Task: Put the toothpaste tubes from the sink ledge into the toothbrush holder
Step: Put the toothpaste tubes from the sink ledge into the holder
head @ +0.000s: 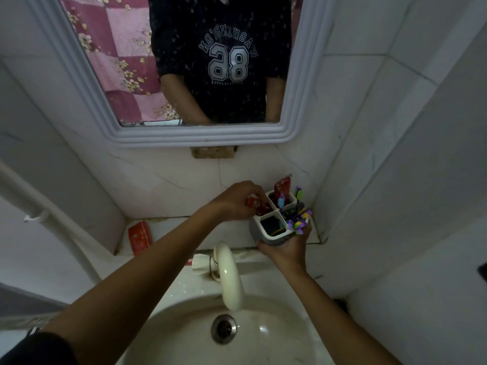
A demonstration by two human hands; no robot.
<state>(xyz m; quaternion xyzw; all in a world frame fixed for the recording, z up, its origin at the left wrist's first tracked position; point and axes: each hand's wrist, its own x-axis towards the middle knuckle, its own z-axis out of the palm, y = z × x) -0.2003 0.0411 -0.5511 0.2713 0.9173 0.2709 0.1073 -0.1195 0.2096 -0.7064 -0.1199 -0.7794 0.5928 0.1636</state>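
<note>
My right hand point(286, 248) grips the grey-and-white toothbrush holder point(263, 233) from below, lifted just above the ledge at the right. The holder has several compartments with colourful toothbrushes point(297, 222) and one red toothpaste tube point(282, 187) standing upright in the far one. My left hand point(237, 200) holds a red toothpaste tube point(254, 202) at the holder's left compartment, its lower end at the rim. Another red tube point(139, 237) lies flat on the ledge point(184, 233) at the far left. A white tube point(201, 263) lies behind the tap.
A cream curved tap point(229, 275) arches over the white sink basin point(184, 327) with its metal drain point(223, 328). A framed mirror point(79, 61) hangs above. Tiled walls close in on the right and left, and a white pipe point(39, 206) runs down the left wall.
</note>
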